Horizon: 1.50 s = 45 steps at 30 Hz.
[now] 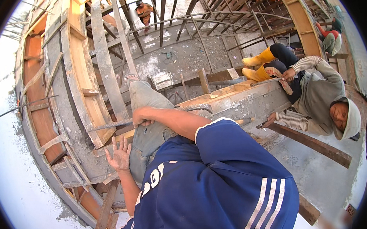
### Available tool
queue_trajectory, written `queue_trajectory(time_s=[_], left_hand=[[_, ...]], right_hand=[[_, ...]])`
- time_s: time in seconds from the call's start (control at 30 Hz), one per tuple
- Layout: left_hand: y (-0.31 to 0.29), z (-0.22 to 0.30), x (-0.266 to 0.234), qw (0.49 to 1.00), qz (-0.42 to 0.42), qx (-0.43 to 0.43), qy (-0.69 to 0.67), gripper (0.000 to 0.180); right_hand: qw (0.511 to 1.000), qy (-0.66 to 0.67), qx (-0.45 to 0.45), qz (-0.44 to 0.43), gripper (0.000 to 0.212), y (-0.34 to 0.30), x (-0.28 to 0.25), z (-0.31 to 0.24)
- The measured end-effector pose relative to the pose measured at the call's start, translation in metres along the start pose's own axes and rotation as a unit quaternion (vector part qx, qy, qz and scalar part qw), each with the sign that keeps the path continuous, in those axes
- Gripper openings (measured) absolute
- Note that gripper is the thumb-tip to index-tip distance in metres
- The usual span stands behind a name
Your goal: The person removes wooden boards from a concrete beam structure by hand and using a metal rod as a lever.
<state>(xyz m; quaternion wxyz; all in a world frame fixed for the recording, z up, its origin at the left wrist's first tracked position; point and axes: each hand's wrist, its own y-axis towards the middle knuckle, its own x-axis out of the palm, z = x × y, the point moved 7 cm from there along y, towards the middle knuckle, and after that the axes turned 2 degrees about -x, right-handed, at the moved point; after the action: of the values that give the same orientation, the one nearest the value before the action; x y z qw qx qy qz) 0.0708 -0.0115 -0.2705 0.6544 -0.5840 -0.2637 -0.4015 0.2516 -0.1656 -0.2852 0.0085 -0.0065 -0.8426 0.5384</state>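
My left hand (119, 153) is open beside my thigh, palm up and fingers spread, with nothing in it. Bent across in front of me, my right arm brings my right hand (143, 115) onto the knee of my worn grey trousers (147, 99). Its fingers are curled in, and I see nothing between them. A ribbed steel bar (109, 125) runs up to my trouser leg just left of that hand. Another ribbed bar (197, 108) shows past my right forearm. I wear a dark blue shirt (212, 192) with white stripes.
At right a co-worker in a pale helmet (353, 120) and yellow boots (260, 60) sits holding a concrete-smeared beam form (251, 104). Curved wooden formwork (79, 66) lies at left, with a thin bar (26, 106) jutting out. Another person (144, 13) stands below among poles.
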Motion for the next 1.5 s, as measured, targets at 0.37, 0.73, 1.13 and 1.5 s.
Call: queue_trajectory(time_s=[0.37, 0.73, 1.13, 1.5], left_hand=[[-0.002, 0.004, 0.01, 0.999, 0.029, 0.015, -0.004, 0.086], [-0.001, -0.003, 0.01, 0.999, 0.031, 0.011, -0.001, 0.086], [0.05, 0.02, 0.006, 0.96, 0.232, 0.016, 0.153, 0.094], [0.072, 0.013, -0.049, 0.89, 0.347, 0.029, 0.294, 0.091]], right_hand=[[1.0, 0.02, 0.01, 0.013, 0.046, 0.002, -0.002, 0.002], [0.999, 0.039, 0.029, -0.002, 0.049, 0.002, -0.005, 0.01], [0.998, 0.054, 0.033, 0.005, 0.044, -0.004, -0.005, 0.006], [0.998, 0.055, 0.037, 0.007, 0.043, -0.007, -0.005, 0.006]])
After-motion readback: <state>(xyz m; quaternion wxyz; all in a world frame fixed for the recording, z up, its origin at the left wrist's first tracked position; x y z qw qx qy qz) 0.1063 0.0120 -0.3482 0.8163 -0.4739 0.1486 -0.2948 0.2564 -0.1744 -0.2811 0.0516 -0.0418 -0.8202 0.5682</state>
